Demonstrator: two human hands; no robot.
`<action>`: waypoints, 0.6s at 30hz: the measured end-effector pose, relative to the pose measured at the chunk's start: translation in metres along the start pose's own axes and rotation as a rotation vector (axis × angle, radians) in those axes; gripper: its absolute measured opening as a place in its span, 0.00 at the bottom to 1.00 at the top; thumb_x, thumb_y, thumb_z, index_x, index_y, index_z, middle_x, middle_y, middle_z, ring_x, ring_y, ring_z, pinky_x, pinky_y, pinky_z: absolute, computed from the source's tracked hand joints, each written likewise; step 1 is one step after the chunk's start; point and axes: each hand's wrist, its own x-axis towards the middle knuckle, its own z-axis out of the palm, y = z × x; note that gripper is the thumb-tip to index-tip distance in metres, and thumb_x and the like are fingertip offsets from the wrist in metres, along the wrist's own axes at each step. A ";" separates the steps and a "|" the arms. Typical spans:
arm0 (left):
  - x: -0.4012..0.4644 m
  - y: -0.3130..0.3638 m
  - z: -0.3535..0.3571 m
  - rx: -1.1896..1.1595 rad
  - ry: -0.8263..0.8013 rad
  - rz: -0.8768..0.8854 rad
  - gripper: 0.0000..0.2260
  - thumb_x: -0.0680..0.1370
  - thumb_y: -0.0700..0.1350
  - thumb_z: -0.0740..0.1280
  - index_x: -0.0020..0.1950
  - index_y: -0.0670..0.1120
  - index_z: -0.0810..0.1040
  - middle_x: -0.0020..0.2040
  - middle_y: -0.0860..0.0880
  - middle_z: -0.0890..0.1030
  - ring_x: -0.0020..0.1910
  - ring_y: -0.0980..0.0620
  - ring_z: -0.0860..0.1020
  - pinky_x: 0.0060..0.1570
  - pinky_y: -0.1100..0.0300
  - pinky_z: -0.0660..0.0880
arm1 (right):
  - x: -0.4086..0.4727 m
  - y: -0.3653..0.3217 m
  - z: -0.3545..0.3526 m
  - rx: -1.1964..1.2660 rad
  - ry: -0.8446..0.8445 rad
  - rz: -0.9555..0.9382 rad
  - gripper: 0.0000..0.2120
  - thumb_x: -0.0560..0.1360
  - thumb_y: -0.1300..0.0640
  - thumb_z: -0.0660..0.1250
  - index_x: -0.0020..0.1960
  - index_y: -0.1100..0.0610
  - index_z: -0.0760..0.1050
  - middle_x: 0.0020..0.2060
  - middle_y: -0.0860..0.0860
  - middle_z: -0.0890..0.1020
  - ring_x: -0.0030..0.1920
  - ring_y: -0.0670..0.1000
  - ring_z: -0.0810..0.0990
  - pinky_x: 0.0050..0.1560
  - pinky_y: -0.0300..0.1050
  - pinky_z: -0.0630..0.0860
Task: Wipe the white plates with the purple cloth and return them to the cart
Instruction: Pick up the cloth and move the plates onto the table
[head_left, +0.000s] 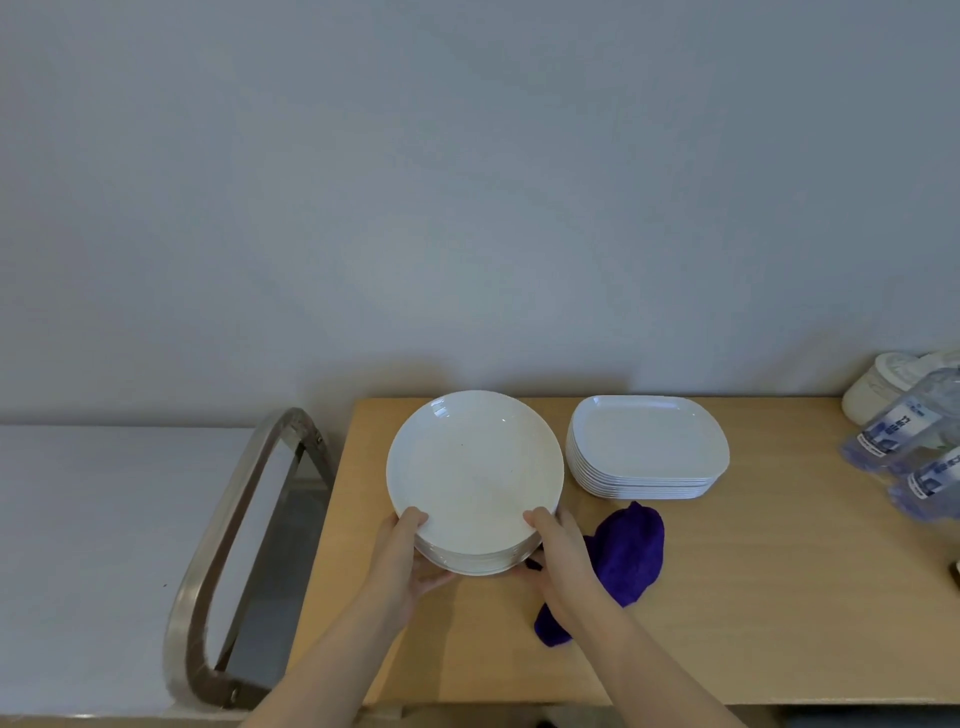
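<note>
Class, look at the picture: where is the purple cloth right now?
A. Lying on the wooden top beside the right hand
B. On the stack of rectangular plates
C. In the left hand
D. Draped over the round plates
A: the purple cloth lies on the wooden top, partly behind the right hand, while both hands grip the round plates.

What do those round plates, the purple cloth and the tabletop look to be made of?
Round plates: glossy white, probably glazed ceramic, perhaps melamine; sharp light glints on the rim. Purple cloth: soft, fuzzy pile, likely microfibre. Tabletop: pale wood-look surface, matte, faint grain; possibly laminate.
</note>
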 end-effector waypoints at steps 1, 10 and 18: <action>-0.003 -0.002 -0.001 0.000 0.003 0.001 0.13 0.76 0.44 0.62 0.60 0.48 0.70 0.57 0.43 0.74 0.51 0.40 0.77 0.38 0.47 0.80 | -0.003 0.002 -0.002 0.002 0.001 -0.003 0.20 0.75 0.61 0.63 0.66 0.53 0.67 0.57 0.51 0.77 0.58 0.57 0.76 0.57 0.58 0.77; -0.031 -0.016 -0.010 0.029 0.018 0.027 0.14 0.78 0.43 0.61 0.64 0.47 0.68 0.57 0.42 0.74 0.52 0.39 0.77 0.38 0.48 0.80 | -0.023 0.023 -0.009 0.041 0.000 0.018 0.20 0.74 0.62 0.64 0.65 0.54 0.68 0.57 0.52 0.78 0.58 0.57 0.76 0.52 0.63 0.78; -0.046 -0.019 -0.018 0.073 0.023 0.032 0.16 0.79 0.45 0.60 0.66 0.45 0.67 0.61 0.41 0.73 0.58 0.38 0.73 0.41 0.47 0.79 | -0.040 0.031 -0.008 -0.018 -0.001 0.010 0.20 0.76 0.62 0.63 0.66 0.51 0.65 0.58 0.50 0.75 0.59 0.56 0.74 0.51 0.60 0.80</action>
